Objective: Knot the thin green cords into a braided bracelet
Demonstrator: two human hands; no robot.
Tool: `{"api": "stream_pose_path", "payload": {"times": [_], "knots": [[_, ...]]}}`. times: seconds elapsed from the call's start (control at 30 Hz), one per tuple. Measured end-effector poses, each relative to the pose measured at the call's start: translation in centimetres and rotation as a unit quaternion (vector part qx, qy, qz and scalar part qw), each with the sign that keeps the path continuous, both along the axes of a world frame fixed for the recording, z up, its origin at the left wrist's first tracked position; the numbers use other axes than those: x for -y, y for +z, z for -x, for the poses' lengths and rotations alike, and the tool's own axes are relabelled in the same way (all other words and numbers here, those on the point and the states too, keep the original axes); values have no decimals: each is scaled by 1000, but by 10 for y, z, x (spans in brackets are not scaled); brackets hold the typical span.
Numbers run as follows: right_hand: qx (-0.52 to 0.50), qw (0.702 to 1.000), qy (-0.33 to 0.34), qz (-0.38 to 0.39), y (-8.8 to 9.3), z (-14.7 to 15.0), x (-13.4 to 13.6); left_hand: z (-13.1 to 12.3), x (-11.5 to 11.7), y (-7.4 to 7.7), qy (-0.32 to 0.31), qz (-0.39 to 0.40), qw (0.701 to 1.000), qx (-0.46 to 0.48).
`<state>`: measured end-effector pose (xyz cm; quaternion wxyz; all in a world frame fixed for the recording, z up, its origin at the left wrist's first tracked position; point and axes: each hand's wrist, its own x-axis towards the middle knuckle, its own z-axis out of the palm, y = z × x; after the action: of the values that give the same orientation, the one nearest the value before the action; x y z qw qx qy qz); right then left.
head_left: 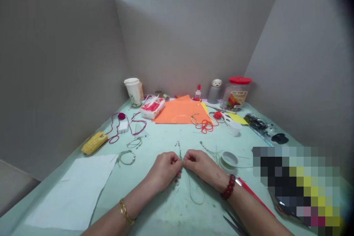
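Observation:
My left hand [165, 169] and my right hand [201, 166] meet at the middle of the table, fingertips pinched close together. Between them they grip a thin green cord [180, 152], whose knotted end points away from me. A loose loop of cord [197, 202] hangs below my right hand onto the table. Small light beads or bits lie beside my left fingers, too small to name. Right of my right hand stands a spool [229, 159] of green cord, with a knotted cord bundle [208, 150] beside it. Two green cord loops, one a bracelet-like ring [126, 158], lie to the left.
Dark scissor blades [233, 224] and a red-handled tool [256, 196] lie by my right forearm. White paper [73, 191], a corn cob [94, 143] and purple yarn [121, 116] are left. Behind are tissues [152, 108], orange paper [177, 112], red cord [207, 126] and a jar [235, 94].

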<state>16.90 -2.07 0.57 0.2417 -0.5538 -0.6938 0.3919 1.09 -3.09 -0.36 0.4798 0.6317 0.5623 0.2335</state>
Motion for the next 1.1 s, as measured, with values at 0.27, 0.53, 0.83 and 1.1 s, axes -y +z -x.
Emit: {"api": "stream_pose_path", "payload": {"times": [0.27, 0.53, 0.83, 1.1], "knots": [[-3, 1000, 5, -1, 1, 0, 1, 2, 13, 13, -8, -198, 970, -138], [2, 1000, 17, -11, 0, -1, 0, 4, 5, 3, -23, -189, 976, -108], [20, 999, 27, -24, -4, -2, -1, 23, 15, 26, -257, 48, 965, -9], [4, 1000, 23, -20, -4, -4, 0, 76, 26, 67, -179, 41, 979, -85]]}}
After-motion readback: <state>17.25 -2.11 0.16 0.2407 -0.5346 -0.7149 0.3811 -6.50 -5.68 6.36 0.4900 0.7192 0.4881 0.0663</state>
